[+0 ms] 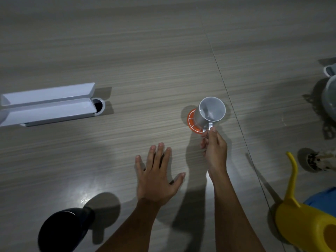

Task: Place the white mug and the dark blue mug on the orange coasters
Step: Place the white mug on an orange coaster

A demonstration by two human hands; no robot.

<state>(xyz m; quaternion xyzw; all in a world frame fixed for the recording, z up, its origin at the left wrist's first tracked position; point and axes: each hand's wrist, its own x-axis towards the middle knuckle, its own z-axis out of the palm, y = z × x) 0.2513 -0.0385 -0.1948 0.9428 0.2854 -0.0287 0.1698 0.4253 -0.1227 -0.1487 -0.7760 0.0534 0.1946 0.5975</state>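
Note:
The white mug (211, 111) stands upright on an orange coaster (192, 122) right of the table's middle. My right hand (214, 144) grips its handle from the near side. My left hand (156, 173) lies flat on the table with fingers spread, holding nothing, left of the right hand. The dark blue mug (63, 230) stands at the bottom left, near the table's front edge. Only one orange coaster shows.
A white open cable tray (47, 104) with a round grommet hole sits at the left. A yellow watering can (307, 220) stands at the bottom right. A small dark pot (312, 160) and grey containers (330, 95) are at the right edge. A seam runs down the table.

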